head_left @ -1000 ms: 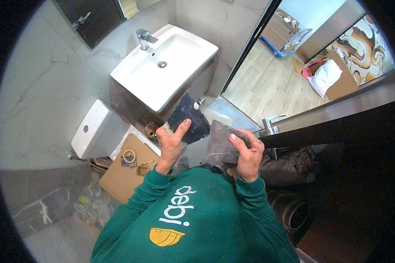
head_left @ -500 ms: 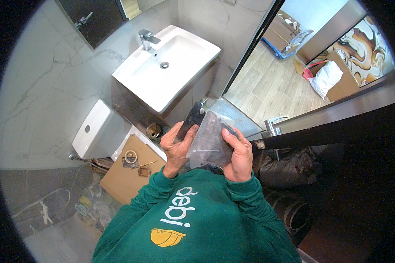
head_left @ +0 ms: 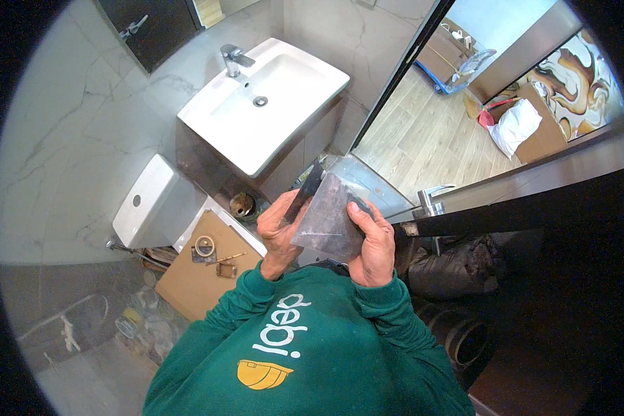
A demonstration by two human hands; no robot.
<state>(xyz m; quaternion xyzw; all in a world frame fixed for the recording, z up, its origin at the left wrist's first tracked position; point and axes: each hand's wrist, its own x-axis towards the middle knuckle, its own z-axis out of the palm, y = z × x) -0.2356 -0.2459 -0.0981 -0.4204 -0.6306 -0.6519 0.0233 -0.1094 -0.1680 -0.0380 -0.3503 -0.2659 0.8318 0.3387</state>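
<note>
Marbled walls [head_left: 55,194] enclose a small bathroom, where a yellowish tub [head_left: 128,323] sits among clear plastic [head_left: 161,336] at lower left, below a white toilet [head_left: 149,201]. Cardboard [head_left: 187,284] lies over the toilet, bearing a roll of tape [head_left: 204,238], a thin stick [head_left: 227,258] and a small brown block [head_left: 227,270]; a round brown can [head_left: 243,204] stands just beyond its upper edge. Higher up, a white sink [head_left: 222,135] carries a chrome tap [head_left: 236,57] at its back rim. At centre, a person in a green sweatshirt [head_left: 353,340] holds two bare hands before the chest. The left hand [head_left: 279,232], fingers curled, pinches a dark plate [head_left: 305,193] that tilts on edge. Just right of it and partly in front, a grey plate [head_left: 329,215] is clasped in the right hand [head_left: 372,243], thumb pressed on the near face, fingers mostly hidden behind; whether the two plates touch, one cannot tell. To the right, a chrome handle [head_left: 430,204] juts from a dark door [head_left: 520,202], above a dark bag [head_left: 457,270]. Past the doorway, a blue trolley [head_left: 440,87], a red dustpan [head_left: 486,118] and a white bag [head_left: 516,125] rest on a plank floor [head_left: 409,132], with a swirl-patterned panel [head_left: 579,76] at far right.
</note>
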